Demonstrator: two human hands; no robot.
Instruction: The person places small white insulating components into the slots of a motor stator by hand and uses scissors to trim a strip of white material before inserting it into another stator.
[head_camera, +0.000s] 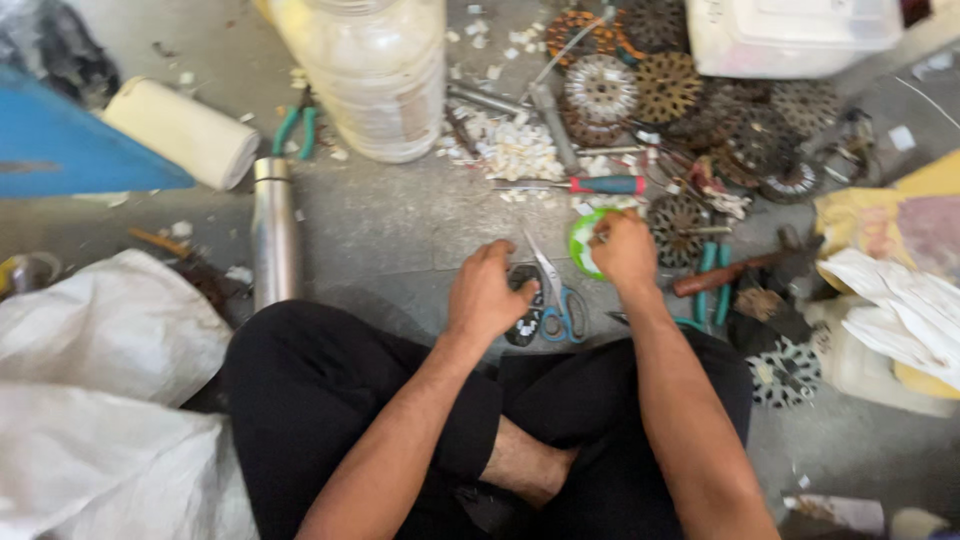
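Observation:
I sit cross-legged on a grey concrete floor. My left hand (487, 293) rests with curled fingers on a dark round part (525, 300) by my knee. My right hand (624, 248) presses down on a small green and white round lid-like object (582, 243). A pair of scissors with blue handles (558, 295) lies on the floor between the two hands. Whether the left hand grips the dark part or only touches it is unclear.
A steel bottle (274, 232) lies at left beside white sacks (100, 390). A large plastic jar (372, 75), a white roll (182, 132), green pliers (296, 128), a red-handled screwdriver (600, 185), several rusty toothed discs (668, 88), white scraps (515, 150) and a hammer (745, 268) lie ahead.

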